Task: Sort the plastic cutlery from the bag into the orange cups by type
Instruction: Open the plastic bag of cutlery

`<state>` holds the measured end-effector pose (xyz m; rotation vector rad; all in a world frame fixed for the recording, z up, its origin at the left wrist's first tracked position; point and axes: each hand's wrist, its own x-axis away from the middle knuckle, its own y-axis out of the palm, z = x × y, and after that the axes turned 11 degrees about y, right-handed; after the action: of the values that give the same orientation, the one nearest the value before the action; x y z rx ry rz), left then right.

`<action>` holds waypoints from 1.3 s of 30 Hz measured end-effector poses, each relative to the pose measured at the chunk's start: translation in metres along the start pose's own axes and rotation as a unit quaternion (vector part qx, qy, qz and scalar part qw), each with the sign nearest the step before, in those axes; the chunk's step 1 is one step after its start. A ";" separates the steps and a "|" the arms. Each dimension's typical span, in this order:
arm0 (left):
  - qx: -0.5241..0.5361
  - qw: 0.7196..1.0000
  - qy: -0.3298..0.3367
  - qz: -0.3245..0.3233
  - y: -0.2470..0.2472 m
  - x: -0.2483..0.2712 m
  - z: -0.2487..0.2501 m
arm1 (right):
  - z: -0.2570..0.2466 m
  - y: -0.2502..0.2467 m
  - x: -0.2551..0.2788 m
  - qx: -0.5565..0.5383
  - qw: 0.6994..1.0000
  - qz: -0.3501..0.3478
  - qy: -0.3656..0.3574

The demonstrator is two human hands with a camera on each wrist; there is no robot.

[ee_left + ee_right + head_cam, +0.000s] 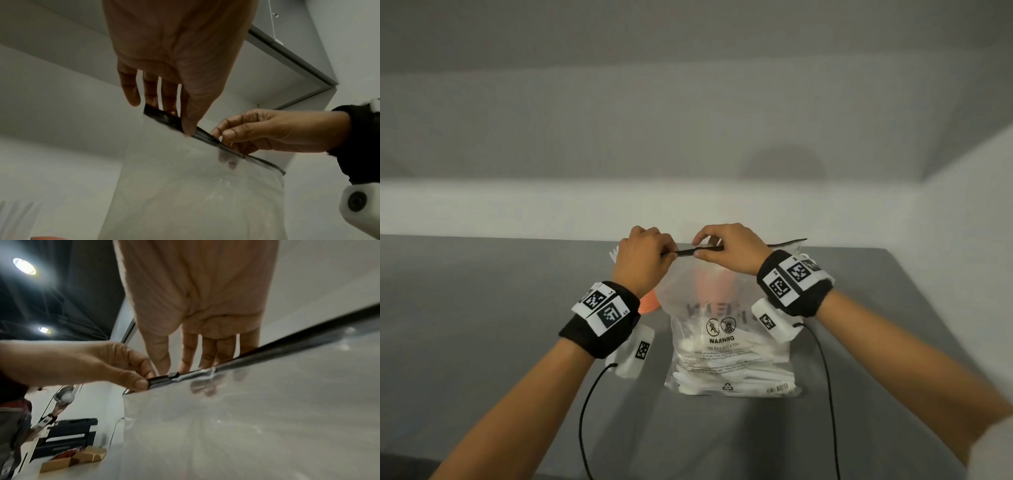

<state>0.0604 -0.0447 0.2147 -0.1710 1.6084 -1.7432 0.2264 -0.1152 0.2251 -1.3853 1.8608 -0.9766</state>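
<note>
A clear plastic bag (729,342) with printed warning text stands on the grey table (482,342), white plastic cutlery (736,373) piled in its bottom. Both hands hold up its black zip strip (688,253). My left hand (669,255) pinches the strip's left end (164,117) between thumb and fingers. My right hand (703,248) pinches it just to the right, with the thumb in front and the fingers (205,353) behind the film. An orange cup (649,303) shows behind the bag by my left wrist, and another orange shape (714,284) shows through the film.
White fork tines (613,255) stick up behind my left hand, also blurred in the left wrist view. Black cables (585,411) trail from both wrist cameras over the table. A pale wall (688,137) rises behind the table, whose right edge (914,291) runs diagonally.
</note>
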 end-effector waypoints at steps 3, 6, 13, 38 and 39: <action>0.017 1.000 0.014 0.002 0.004 0.001 -0.001 | -0.004 0.008 -0.001 0.014 0.999 0.043 -0.016; 0.049 0.998 0.023 0.027 0.007 0.004 -0.003 | -0.002 0.009 0.002 0.035 0.997 0.071 -0.023; 0.100 0.990 0.055 0.078 0.003 0.006 0.005 | 0.011 -0.003 0.019 0.091 0.988 0.112 -0.054; 0.181 0.979 0.003 0.098 -0.017 0.022 0.007 | 0.077 -0.069 0.071 -0.271 0.943 0.073 0.176; 0.179 0.980 0.000 0.092 -0.018 0.022 0.007 | 0.077 -0.068 0.071 -0.240 0.953 0.077 0.168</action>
<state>0.0406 -0.0645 0.2237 0.1479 1.2412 -1.8487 0.3058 -0.2107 0.2377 -1.3687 2.5498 -0.7408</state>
